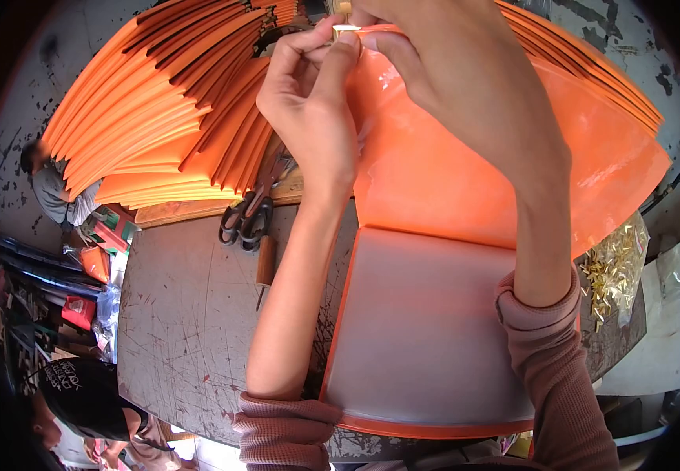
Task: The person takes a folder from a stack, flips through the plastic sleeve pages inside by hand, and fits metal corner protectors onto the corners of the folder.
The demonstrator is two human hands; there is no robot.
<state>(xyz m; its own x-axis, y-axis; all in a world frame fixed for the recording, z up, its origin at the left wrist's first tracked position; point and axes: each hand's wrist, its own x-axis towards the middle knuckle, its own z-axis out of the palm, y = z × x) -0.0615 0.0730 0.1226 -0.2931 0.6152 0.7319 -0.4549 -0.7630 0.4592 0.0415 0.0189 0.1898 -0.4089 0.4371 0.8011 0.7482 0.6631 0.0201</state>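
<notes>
An orange plastic folder lies spread open in front of me, its upper cover glossy and its lower side lined with a translucent greyish sheet. At the far top edge of the cover, my left hand is closed, thumb and forefinger pinching a small shiny piece; its exact kind is too small to make out. My right hand reaches over the cover and pinches the folder's edge right beside the left fingertips. Some of its fingers are hidden behind the hand.
A fanned stack of orange folders stands at left, more folders at upper right. Black-handled scissors and a wooden-handled awl lie left of my forearm. A clear bag of gold metal fasteners sits right. Two people are at left.
</notes>
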